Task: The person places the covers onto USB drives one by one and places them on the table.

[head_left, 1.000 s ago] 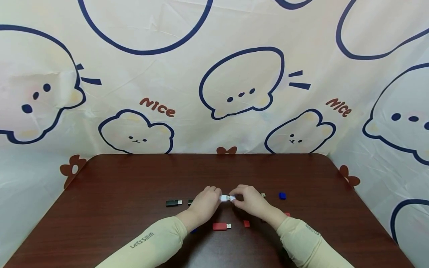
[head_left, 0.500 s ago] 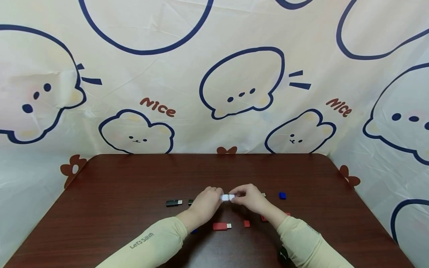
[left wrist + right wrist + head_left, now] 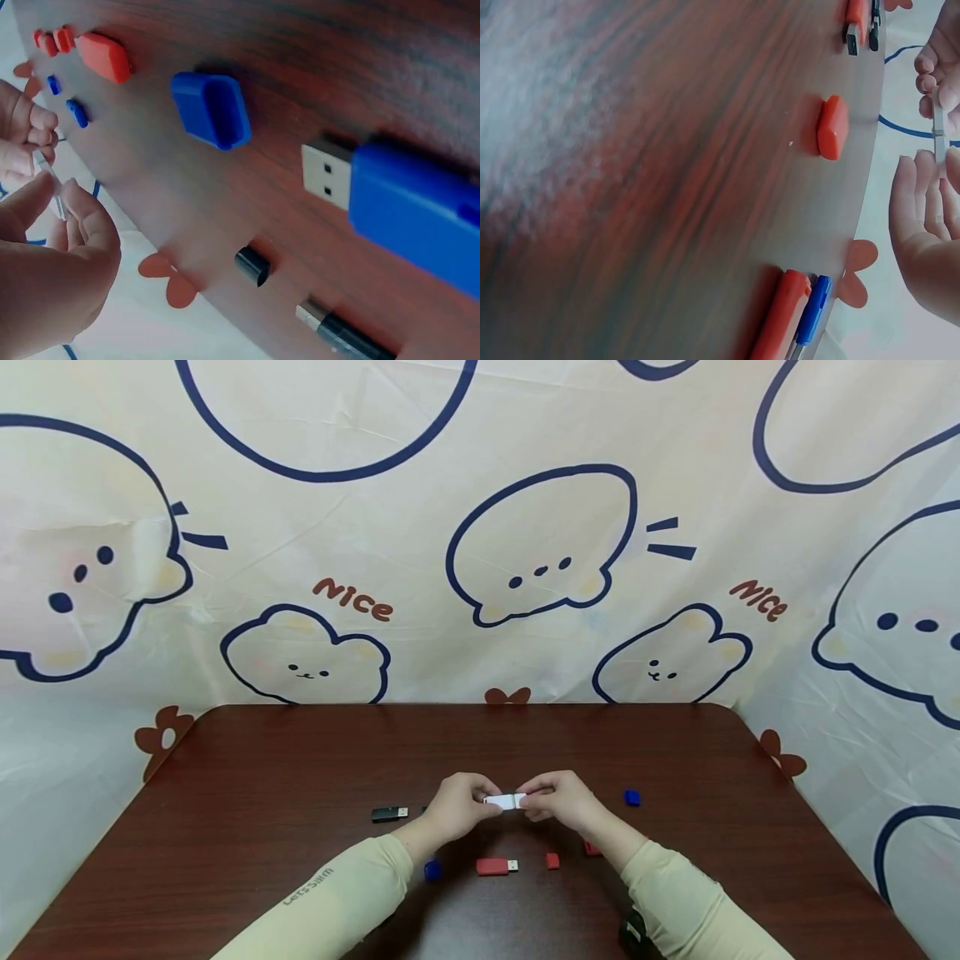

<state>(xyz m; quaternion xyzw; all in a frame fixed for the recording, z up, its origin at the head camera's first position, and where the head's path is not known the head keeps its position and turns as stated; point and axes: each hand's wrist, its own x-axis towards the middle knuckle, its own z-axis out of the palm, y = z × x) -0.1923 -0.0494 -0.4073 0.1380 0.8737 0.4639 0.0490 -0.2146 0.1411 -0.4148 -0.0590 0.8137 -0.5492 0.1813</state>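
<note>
Both hands meet above the middle of the table around a white USB stick [image 3: 501, 802]. My left hand [image 3: 454, 808] pinches its left end between thumb and fingers. At the other end, my right hand [image 3: 566, 802] pinches the white cap [image 3: 519, 801], which sits against the body with a thin seam between them. No metal plug shows there. Below the hands in the head view lie a red USB stick [image 3: 492, 867], its plug bare, and a small red cap [image 3: 552, 861]. A blue cap [image 3: 211, 110] and a blue USB stick [image 3: 420, 214] appear large in the left wrist view.
A black USB stick [image 3: 388, 814] lies left of the left hand, and its black cap [image 3: 253, 265] shows in the left wrist view. Another blue cap [image 3: 632, 798] is to the right. A dark object [image 3: 634, 932] lies beside the right sleeve. A printed cloth [image 3: 525, 527] hangs behind the table.
The right hand has brought the cap leftward onto the stick, covering the metal plug. The left hand's fingers have spread and shifted back, exposing more of the white body.
</note>
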